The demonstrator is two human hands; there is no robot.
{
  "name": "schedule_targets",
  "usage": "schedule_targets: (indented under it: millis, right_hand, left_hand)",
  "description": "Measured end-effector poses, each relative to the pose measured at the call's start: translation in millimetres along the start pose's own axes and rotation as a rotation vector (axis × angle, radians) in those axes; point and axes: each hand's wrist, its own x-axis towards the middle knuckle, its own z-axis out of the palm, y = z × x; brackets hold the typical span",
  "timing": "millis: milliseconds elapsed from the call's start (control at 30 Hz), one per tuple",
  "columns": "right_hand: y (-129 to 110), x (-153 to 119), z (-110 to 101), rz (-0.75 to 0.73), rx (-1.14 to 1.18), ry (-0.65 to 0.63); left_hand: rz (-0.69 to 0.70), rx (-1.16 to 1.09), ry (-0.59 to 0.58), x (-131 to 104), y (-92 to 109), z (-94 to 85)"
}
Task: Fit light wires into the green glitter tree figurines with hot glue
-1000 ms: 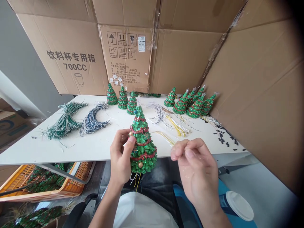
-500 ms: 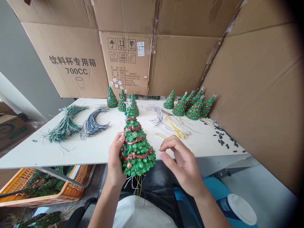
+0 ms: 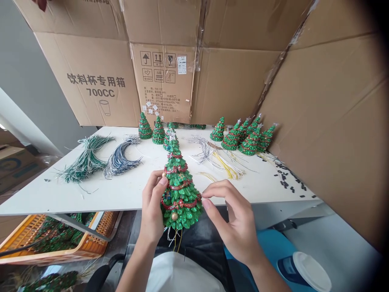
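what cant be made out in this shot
In the head view:
Held Christmas tree: underside, hidden by its lowest branches.
Left hand: fingertips except the thumb's, behind the tree.
Right hand: whether it touches the tree, too close to tell.
White carton label: print too small.
Orange crate: left end, cut off by picture edge.

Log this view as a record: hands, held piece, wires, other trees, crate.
Left hand: gripping held tree at its left
Right hand: by held tree's right edge; contact unclear
Held tree: star atop, red garlands, wire ends below
Wires on table: green bundle, blue bundle left; yellow strands right
Other trees: farther back, some clustered at right
Orange crate: below table's left end
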Motion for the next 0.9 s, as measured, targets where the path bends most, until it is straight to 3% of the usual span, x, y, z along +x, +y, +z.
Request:
schedule_targets:
  millis: [300, 433, 600, 733, 900]
  right_hand:
    - [-9.2, -4.1, 2.2, -0.012, -0.031, -0.004]
    - [-4.3, -2.6, 3.4, 0.107, 0.012, 0.027]
    - [10.1, 0.8, -0.5, 0.310, 0.233, -0.196]
    - [17.6, 1.6, -5.1, 0.358, 0.376, -0.381]
    - [14.1, 1.6, -3.8, 0.356, 0.399, -0.398]
  left_hand:
    - [0.138, 0.124, 0.005, -7.2, 3.1, 1.4]
    - [0.130, 0.081, 0.009, -6.9, 4.1, 1.9]
    - [0.018, -0.092, -0.020, -5.1, 2.6, 0.9]
    - [-0.016, -0.195, -0.002, -6.8, 2.6, 2.6]
    - [-0.009, -0.288, 0.012, -7.2, 4.7, 6.8]
